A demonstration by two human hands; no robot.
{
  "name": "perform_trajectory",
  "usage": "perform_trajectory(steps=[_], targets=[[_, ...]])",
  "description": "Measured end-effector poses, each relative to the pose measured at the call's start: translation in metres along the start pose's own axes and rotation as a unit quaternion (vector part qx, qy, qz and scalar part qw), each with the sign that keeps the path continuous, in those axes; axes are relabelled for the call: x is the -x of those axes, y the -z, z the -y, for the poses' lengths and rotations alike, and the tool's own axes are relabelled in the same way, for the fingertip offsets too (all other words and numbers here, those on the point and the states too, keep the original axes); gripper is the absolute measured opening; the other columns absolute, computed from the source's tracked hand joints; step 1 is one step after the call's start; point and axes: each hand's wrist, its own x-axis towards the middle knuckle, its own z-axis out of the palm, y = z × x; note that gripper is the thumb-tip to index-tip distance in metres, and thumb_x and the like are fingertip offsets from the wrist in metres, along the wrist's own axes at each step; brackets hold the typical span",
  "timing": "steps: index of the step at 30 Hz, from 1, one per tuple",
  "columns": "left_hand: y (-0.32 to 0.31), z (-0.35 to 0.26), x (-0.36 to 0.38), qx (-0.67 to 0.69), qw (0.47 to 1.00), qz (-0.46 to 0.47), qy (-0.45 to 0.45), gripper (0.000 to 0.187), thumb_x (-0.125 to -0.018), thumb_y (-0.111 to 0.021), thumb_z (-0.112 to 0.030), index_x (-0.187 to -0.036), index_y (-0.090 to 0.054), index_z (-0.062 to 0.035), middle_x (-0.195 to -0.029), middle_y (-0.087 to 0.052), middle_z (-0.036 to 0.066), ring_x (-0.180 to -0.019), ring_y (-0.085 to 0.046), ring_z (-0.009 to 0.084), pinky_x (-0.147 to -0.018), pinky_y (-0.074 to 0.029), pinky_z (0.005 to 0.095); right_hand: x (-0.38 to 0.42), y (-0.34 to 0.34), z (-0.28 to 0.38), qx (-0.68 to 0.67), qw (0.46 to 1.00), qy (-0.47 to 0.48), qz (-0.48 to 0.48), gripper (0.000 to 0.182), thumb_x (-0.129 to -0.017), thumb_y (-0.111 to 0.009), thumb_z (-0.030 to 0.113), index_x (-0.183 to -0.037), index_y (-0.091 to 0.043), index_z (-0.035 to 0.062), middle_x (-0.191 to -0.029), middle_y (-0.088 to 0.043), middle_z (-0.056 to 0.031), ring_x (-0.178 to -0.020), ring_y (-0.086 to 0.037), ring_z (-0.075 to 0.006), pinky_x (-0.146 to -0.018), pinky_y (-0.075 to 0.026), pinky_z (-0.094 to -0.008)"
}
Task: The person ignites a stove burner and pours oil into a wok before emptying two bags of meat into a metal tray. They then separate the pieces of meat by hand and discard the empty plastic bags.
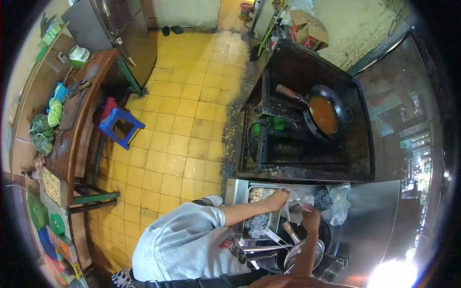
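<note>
My left hand (277, 200) is closed at the edge of a metal tray (277, 222), its fingers at a clear plastic bag (297, 198). Close by on the right, my right hand (310, 217) has its fingers pinched on the same crinkled plastic. Pale pieces of food (258, 194) lie in the tray's far part, with a plastic-wrapped bundle (258, 224) nearer me. Below my hands, pans with handles (290, 232) crowd together, partly hidden by my right forearm. Another clear bag (340, 204) rests to the right, beside something dark in plastic (322, 198).
A wok (345, 115) of orange-brown liquid sits on the blackened stove (307, 158) ahead. Steel counter (370, 225) extends rightward. Left, across yellow floor tiles (182, 144), are a blue stool (121, 126) and a wooden table (89, 103) with bagged greens (41, 134). Another person's hand (38, 162) shows there.
</note>
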Motion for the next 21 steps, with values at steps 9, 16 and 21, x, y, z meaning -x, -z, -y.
perform_trajectory(steps=[9,16,21], targets=[[-0.023,-0.033,-0.026,0.141,0.983,0.023,-0.113,0.015,-0.072,-0.054,-0.004,-0.086,-0.059,-0.0024,-0.083,-0.060,0.021,-0.084,-0.058,0.0396,-0.074,-0.045,0.0456,0.000,-0.033,0.004,-0.019,0.973,-0.106,-0.203,0.057,-0.065,-0.070,0.012,-0.117,-0.049,0.0036,-0.102,-0.058,-0.0199,-0.097,-0.053,-0.0392,-0.086,-0.042,-0.0404],[0.034,-0.050,0.036,0.142,0.969,-0.101,-0.173,0.034,-0.073,-0.057,-0.008,-0.108,-0.054,-0.0035,-0.100,-0.058,0.020,-0.091,-0.057,0.0391,-0.080,-0.046,0.0442,0.013,0.001,-0.066,0.303,0.923,-0.200,-0.126,0.032,-0.068,-0.060,0.006,-0.100,-0.062,0.0005,-0.087,-0.063,-0.0204,-0.080,-0.061,-0.0368,-0.074,-0.048,-0.0418],[0.087,-0.006,0.172,0.086,0.989,-0.106,-0.056,0.035,-0.078,-0.058,-0.013,-0.110,-0.053,-0.0021,-0.100,-0.059,0.019,-0.093,-0.057,0.0349,-0.082,-0.044,0.0428,0.038,0.071,-0.072,0.369,0.888,-0.044,-0.273,0.039,-0.071,-0.058,0.007,-0.109,-0.057,-0.0023,-0.101,-0.060,-0.0225,-0.093,-0.056,-0.0374,-0.083,-0.044,-0.0414]])
